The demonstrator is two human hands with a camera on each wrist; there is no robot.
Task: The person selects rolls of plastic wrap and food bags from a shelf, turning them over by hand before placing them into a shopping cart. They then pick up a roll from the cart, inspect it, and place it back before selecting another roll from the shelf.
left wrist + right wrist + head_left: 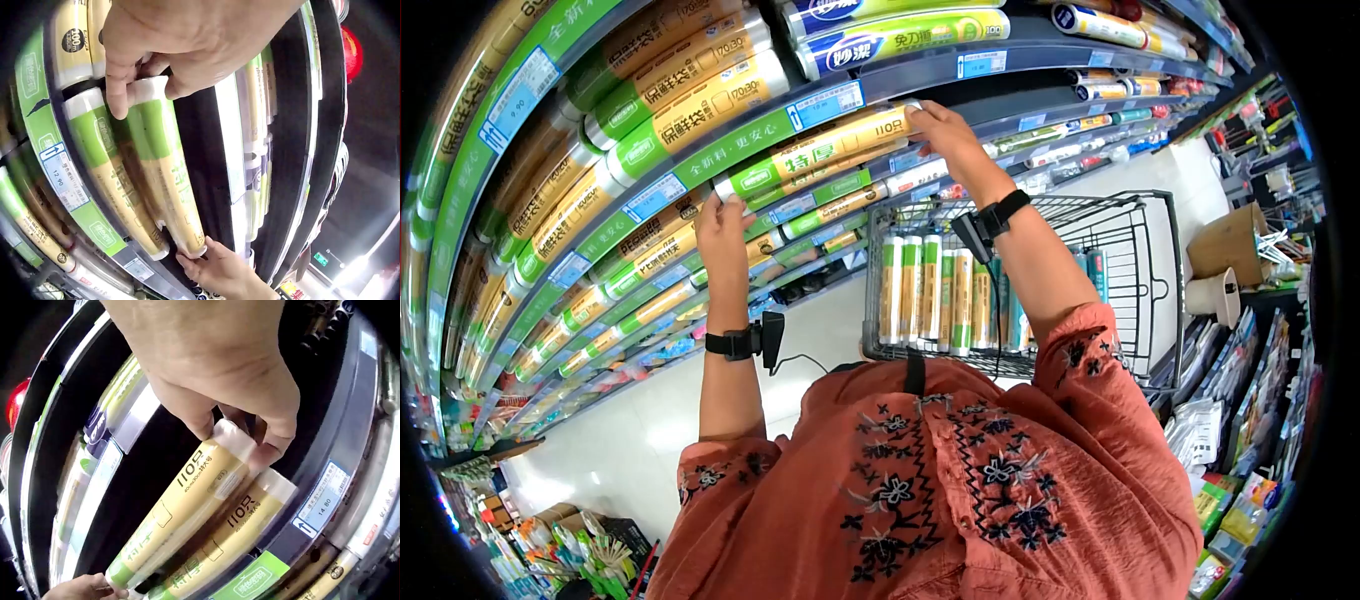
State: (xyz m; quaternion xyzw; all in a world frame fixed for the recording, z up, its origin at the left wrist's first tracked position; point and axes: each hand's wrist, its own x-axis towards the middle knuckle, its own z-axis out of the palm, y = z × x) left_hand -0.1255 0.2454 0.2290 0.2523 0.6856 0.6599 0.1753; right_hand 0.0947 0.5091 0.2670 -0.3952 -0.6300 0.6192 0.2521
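Both hands hold a yellow and green roll of plastic bags (pixel 835 150) by its ends, at a shelf in the head view. My left hand (pixel 723 245) grips the green end; in the left wrist view, thumb and fingers pinch its clear wrap. At the yellow end, marked 110, the fingers of my right hand (pixel 231 381) curl round the wrapped tip. A matching roll (pixel 228 528) lies right beside the held one, along the shelf's front edge (pixel 250 581).
A black wire shopping cart (pixel 1152 290) stands to the right, with several upright rolls (pixel 930 285) in it. Shelves of similar rolls (pixel 690 110) curve along the left and top. Behind the cart are a cardboard box (pixel 1228 243) and more racks. Pale floor (pixel 625 440) shows lower left.
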